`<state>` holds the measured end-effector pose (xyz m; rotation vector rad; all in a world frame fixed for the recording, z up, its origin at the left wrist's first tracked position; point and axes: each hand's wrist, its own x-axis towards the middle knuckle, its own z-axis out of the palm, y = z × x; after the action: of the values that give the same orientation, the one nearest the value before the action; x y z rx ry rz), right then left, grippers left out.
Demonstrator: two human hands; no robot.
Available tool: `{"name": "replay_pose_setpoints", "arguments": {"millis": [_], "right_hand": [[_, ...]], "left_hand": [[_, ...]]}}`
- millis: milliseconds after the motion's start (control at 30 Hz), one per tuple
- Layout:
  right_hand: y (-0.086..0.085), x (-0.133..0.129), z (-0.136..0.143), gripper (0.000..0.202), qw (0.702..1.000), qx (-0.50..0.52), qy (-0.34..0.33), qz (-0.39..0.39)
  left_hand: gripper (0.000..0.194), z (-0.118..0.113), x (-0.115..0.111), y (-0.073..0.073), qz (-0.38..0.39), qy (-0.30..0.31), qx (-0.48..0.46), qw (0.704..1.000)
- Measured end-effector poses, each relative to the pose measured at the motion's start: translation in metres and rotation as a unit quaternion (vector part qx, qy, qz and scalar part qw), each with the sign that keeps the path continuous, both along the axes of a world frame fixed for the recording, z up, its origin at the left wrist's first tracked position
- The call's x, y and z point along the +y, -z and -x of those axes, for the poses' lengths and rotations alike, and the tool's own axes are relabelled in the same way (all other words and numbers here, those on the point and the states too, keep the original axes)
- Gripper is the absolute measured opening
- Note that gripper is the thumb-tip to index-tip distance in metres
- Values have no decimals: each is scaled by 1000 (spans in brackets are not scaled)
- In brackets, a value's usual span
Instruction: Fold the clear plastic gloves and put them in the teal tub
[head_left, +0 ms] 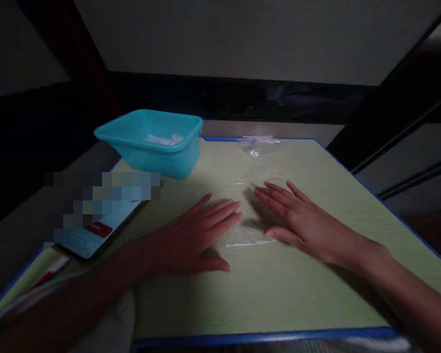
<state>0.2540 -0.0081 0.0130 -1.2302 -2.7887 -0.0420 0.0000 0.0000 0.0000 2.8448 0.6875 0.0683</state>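
A clear plastic bag (248,236) lies flat on the table between my hands, its outline hard to see against the pale top. My left hand (202,230) rests palm down over the bag's left side, fingers stretched and thumb apart. From the right, my right hand (290,213) reaches over the bag's other side with its fingers extended; it looks slightly raised, with a shadow beneath. Neither hand grips anything. Beyond them, a crumpled piece of clear plastic (259,147) sits at the table's far edge; whether it belongs to the same bag I cannot tell.
A turquoise plastic basin (180,159) with something whitish inside stands at the far left. Nearer, a phone (106,230) with a lit, partly blurred screen lies at the left edge, beside a red and white object (53,269). Blue edging borders the pale table (279,299).
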Motion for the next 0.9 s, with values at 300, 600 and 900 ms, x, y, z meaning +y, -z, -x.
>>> {"name": "replay_pose_setpoints", "arguments": {"millis": [300, 600, 900], "right_hand": [[3, 28, -21, 63, 990, 63, 125, -3], [14, 48, -10, 57, 989, 94, 114, 23], [20, 57, 3, 54, 989, 73, 128, 27]], "left_hand": [[72, 2, -1, -1, 0, 34, -48, 998], [59, -1, -3, -1, -12, 50, -125, 991], [60, -4, 0, 3, -13, 38, -87, 995]]}}
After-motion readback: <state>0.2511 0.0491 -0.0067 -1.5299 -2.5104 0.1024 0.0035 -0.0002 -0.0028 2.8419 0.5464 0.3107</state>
